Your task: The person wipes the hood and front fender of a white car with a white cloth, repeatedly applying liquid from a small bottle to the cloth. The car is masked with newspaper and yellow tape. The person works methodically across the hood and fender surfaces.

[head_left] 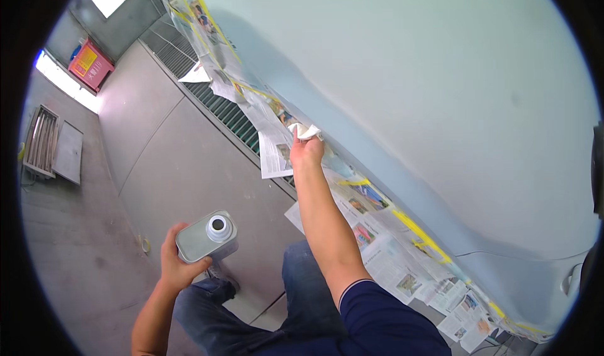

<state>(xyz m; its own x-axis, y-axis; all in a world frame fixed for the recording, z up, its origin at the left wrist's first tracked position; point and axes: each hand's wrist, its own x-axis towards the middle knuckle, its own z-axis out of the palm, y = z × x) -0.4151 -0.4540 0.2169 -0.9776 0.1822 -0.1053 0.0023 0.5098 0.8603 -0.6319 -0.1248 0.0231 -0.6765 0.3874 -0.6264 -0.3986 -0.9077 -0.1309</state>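
Head view: right hand has its fingers closed on a crumpled white cloth, just above frame centre. Cloth bunches up past the fingertips, probably so fabric rather than skin meets the surface. It's at the lower edge of the pale blue-grey panel; can't tell if it's touching.

Left hand, lower left of centre, is spread wide around a rectangular metal can: thumb on the near side, fingers round the left end. Grip leaves the round neck unobstructed. Neck looks uncapped, dark inside; can't see contents. Can is well apart from the panel, likely to keep it out of the right arm's way.

Further out: newspaper sheets run along the panel's lower edge, upper left to lower right, fixed with yellow tape. Reads as masking for what's underneath. Some sheet corners hang loose over the floor grating.

Outer edge: yellow ring on the floor left of the can, maybe a tape roll. Red box upper left, slatted metal unit far left.
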